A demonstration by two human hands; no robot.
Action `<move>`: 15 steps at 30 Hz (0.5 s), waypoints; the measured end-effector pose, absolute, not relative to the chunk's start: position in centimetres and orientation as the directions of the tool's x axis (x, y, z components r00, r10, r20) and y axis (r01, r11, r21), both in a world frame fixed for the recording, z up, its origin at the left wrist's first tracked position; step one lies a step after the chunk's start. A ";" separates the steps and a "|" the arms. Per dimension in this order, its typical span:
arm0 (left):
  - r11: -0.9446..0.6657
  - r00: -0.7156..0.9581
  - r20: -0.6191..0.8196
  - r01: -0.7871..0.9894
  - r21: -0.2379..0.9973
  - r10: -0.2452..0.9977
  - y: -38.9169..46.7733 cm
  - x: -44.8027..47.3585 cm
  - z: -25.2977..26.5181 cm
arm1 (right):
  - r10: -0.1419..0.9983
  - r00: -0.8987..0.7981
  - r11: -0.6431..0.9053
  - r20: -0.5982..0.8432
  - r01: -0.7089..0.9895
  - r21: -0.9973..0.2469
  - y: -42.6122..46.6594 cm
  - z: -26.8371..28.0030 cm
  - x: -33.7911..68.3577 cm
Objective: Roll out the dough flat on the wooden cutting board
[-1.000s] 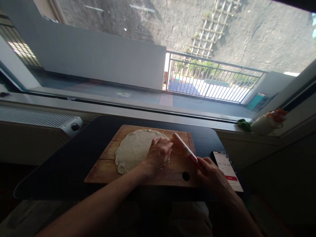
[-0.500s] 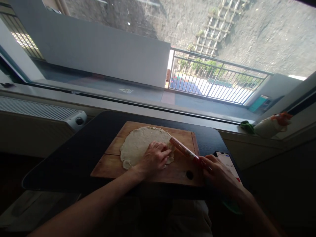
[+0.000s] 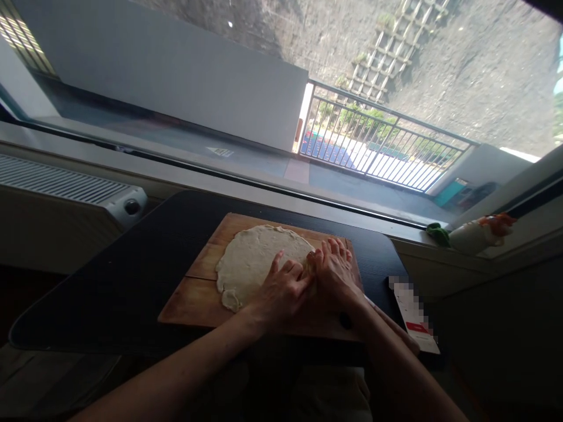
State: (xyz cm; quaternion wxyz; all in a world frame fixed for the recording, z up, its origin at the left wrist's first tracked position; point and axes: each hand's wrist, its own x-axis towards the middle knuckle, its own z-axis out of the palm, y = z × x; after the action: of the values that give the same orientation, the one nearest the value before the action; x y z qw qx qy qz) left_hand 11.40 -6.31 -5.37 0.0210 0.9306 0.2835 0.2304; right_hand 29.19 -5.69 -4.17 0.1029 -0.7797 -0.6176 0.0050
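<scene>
A wide, thin sheet of dough (image 3: 255,258) with an uneven edge lies on the wooden cutting board (image 3: 193,305). My left hand (image 3: 285,286) is at its right edge, little finger lifted and the other fingers curled together on the dough there. Right beside it, my right hand (image 3: 336,266) lies flat with fingers stretched out over the right part of the board. A reddish rolling pin (image 3: 311,255) shows its tip between the two hands; my right palm and forearm cover most of it.
The board rests on a dark table (image 3: 114,269) by a window. A phone (image 3: 411,310) lies at the table's right edge. A white radiator (image 3: 101,193) stands at left. On the sill at right are a green cloth (image 3: 437,234) and a pale container (image 3: 470,237).
My right hand has let go of the rolling pin's near end and moved up and left, now flat over it. My left hand stays at the dough's edge. The camera has shifted slightly.
</scene>
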 end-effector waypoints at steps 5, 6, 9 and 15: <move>-0.837 0.730 0.416 0.516 0.183 0.542 -6.2 11.4 -5.7 | 0.970 0.243 -0.233 0.031 0.955 -0.186 -5.7 -3.9 28.9; -0.835 0.727 0.420 0.518 0.184 0.543 -6.2 11.4 -5.7 | 0.981 0.195 -0.188 0.017 0.962 -0.200 -5.9 -3.9 28.6; -0.837 0.722 0.432 0.516 0.184 0.540 -6.3 11.5 -5.6 | 0.992 0.126 -0.125 -0.013 0.967 -0.221 -6.3 -3.7 28.3; -0.781 0.657 0.432 0.577 0.240 0.618 -5.7 10.1 -5.3 | 0.983 0.179 -0.185 -0.048 0.966 -0.179 -6.3 -3.4 28.5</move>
State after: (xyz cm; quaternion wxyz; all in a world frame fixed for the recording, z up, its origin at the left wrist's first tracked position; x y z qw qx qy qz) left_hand 10.07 -5.73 -5.31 0.0409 0.9092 0.3286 0.2523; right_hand 28.46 -6.27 -3.35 0.0539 -0.7658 -0.6363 0.0759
